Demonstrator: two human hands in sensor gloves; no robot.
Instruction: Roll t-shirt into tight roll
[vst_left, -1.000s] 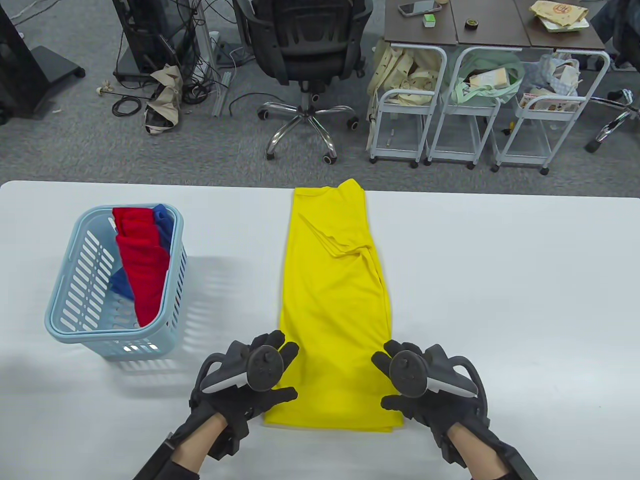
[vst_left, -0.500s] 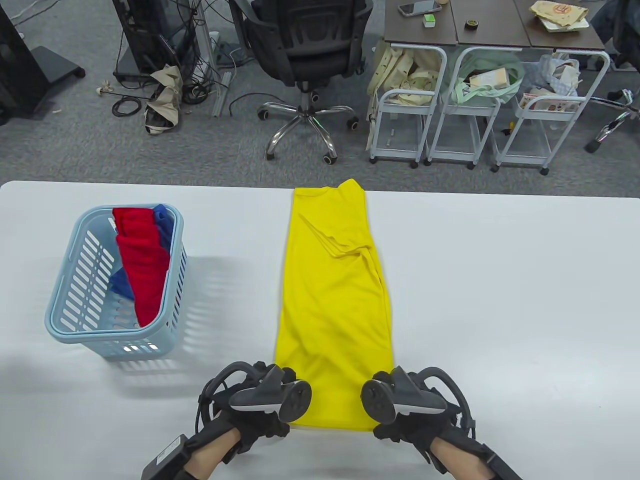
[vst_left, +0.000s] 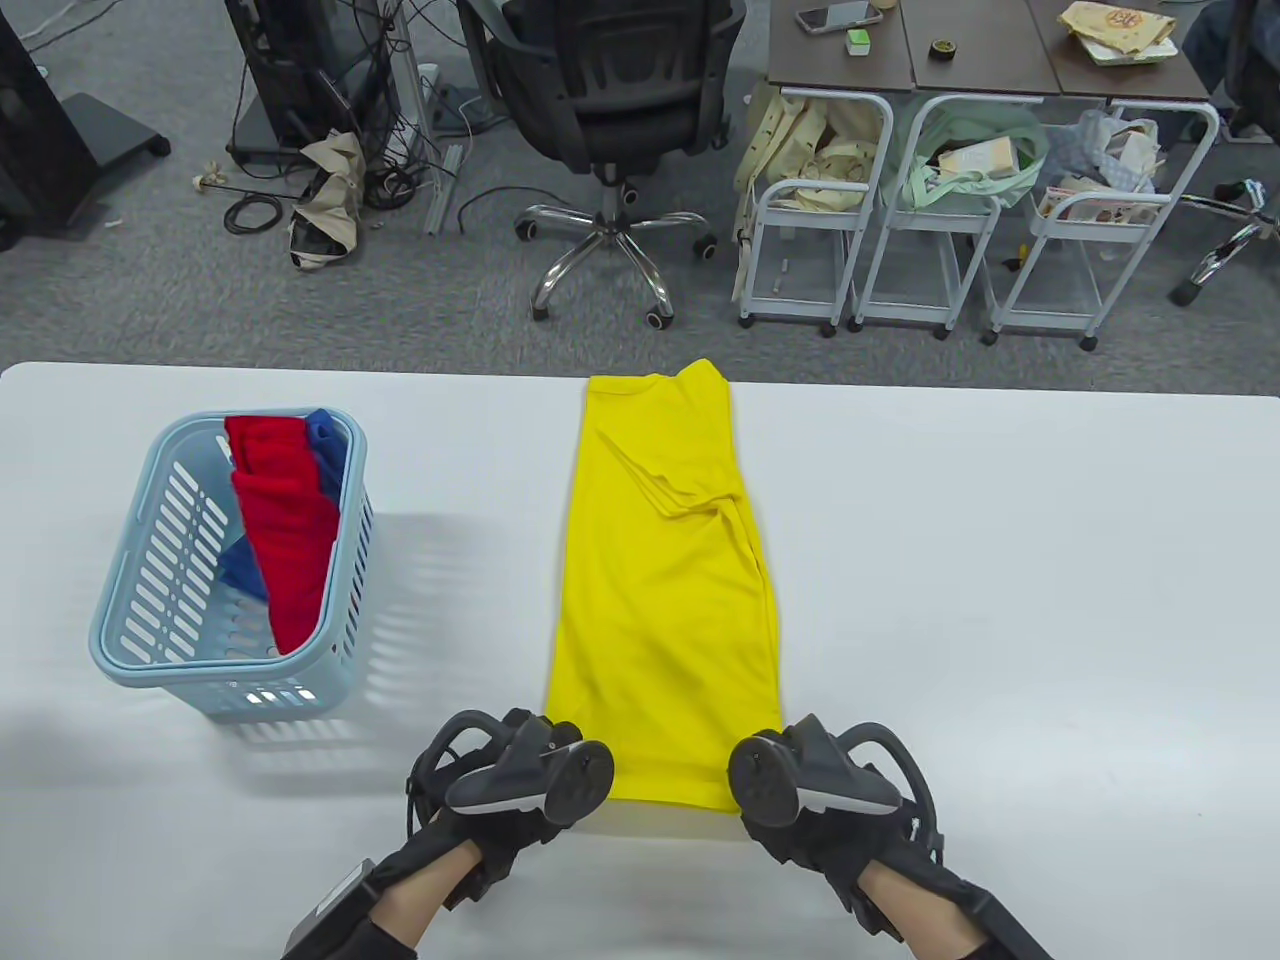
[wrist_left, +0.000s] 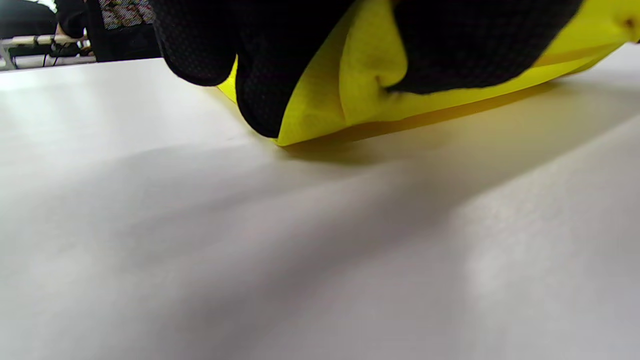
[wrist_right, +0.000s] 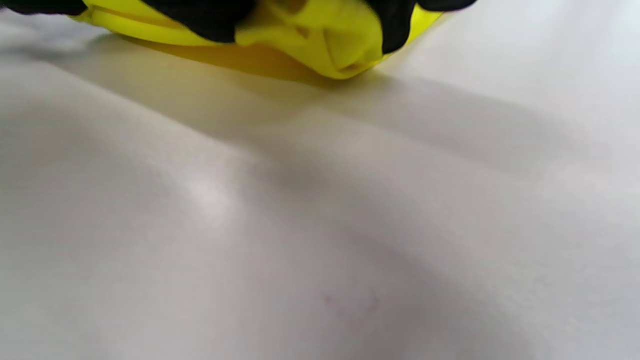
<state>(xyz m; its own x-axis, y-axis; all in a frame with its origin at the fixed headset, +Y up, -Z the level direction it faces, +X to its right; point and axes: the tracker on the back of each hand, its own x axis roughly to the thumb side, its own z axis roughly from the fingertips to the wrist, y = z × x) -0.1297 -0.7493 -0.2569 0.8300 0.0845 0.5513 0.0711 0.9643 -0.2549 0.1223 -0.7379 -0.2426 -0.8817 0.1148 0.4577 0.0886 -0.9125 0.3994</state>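
Yellow t-shirt folded into long strip, near hem lifted — left hand, right hand pinching its corners

One t-shirt, one basket, two hands.

I see the t-shirt as soft matt yellow cloth, faintly creased; the table a smooth white top with a dull sheen; my gloves' fingers a black fine-textured knit; the basket pale blue slotted plastic, slightly glossy.
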